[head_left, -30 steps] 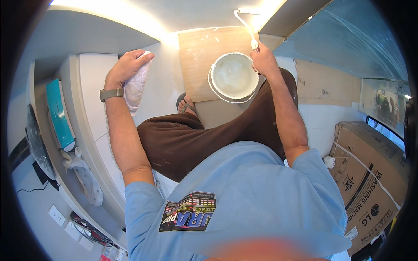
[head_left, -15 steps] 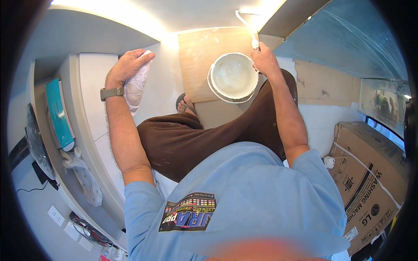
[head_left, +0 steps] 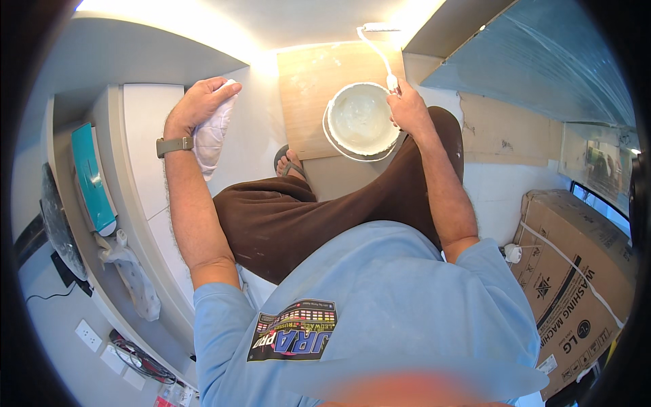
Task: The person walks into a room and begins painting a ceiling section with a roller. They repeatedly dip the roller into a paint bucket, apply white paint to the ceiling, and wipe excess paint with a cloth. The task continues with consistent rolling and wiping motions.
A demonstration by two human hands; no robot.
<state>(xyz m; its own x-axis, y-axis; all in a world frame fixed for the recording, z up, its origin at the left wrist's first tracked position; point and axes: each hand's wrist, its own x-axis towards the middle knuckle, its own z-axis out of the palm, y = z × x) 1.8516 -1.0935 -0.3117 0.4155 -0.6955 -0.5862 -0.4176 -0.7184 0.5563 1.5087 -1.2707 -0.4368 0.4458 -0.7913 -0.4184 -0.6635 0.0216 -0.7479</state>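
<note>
White roller (head_left: 381, 28) well beyond bucket rim (head_left: 363, 151)

Cardboard box (head_left: 556, 305), teal box (head_left: 93, 180), wall socket (head_left: 87, 335)

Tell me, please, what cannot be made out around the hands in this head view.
Head view:
Roller: grip mostly covered by the right hand.
White cloth: partly covered by the left hand.
Bucket: underside hidden by its own walls.
Right foot: hidden, likely by the brown trousers.

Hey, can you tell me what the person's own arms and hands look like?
Short light-blue sleeves leave the forearms bare. A greyish-olive strap circles the left wrist. The left hand and right hand wear no gloves.
</note>
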